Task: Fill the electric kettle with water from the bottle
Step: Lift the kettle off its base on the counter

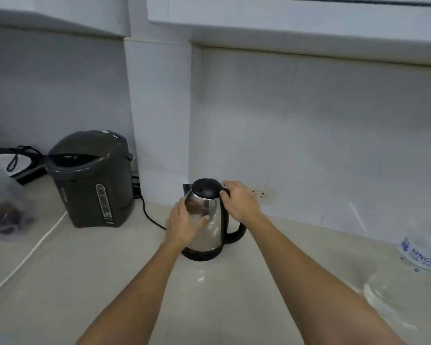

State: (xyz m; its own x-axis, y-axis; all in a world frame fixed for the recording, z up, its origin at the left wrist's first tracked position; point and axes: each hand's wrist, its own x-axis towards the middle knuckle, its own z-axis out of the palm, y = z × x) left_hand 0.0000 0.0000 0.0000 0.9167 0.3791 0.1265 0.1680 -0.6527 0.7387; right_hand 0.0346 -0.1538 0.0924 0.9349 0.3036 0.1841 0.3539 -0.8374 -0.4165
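A stainless steel electric kettle (210,227) with a black lid and black handle stands on its black base near the wall, in the middle of the counter. Its lid is closed. My left hand (183,224) rests flat against the kettle's left side. My right hand (239,199) grips the top of the handle, thumb by the lid's edge. A clear plastic water bottle (419,255) with a blue and white label lies at the right edge of the view, partly cut off; its cap is out of sight.
A dark grey hot-water dispenser (92,178) stands to the left, its black cord (149,215) trailing toward the kettle. A white cable (30,255) crosses the beige counter (222,295). A clear bag (5,210) of dark items sits far left. Wall sockets (259,192) are behind the kettle.
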